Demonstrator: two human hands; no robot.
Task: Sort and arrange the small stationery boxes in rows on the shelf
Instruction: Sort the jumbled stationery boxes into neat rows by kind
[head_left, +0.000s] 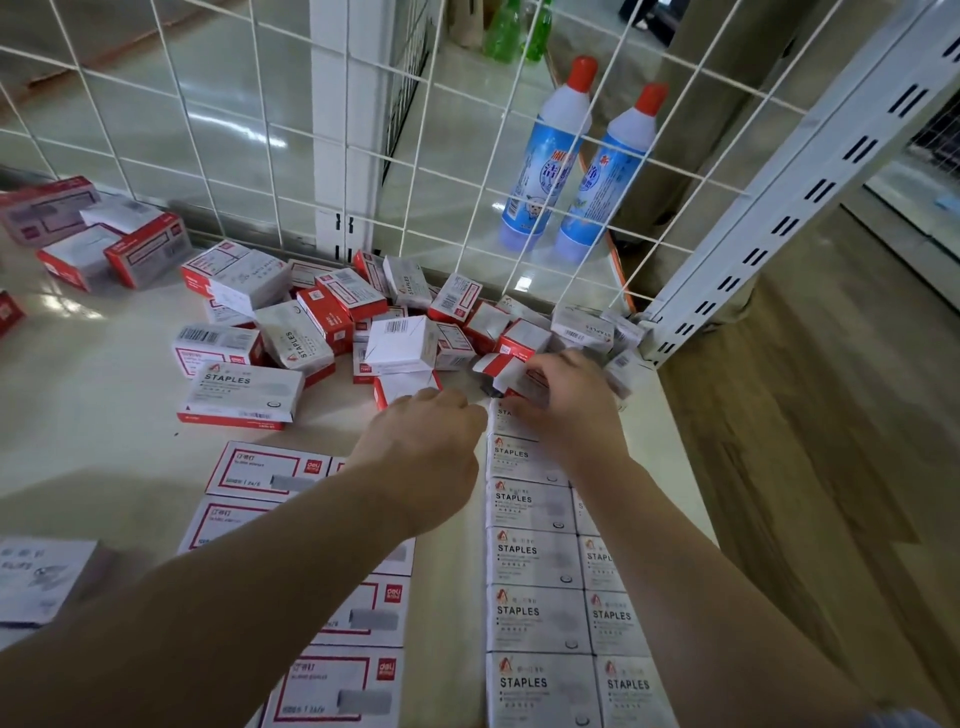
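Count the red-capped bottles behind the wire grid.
2: the left bottle and the right bottle stand side by side behind the grid, at the shelf's far right. None seems hidden.

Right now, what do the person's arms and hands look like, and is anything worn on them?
Both forearms are bare as far as the frame shows. The left hand and right hand show no glove, ring, watch or bracelet. No markings are visible.
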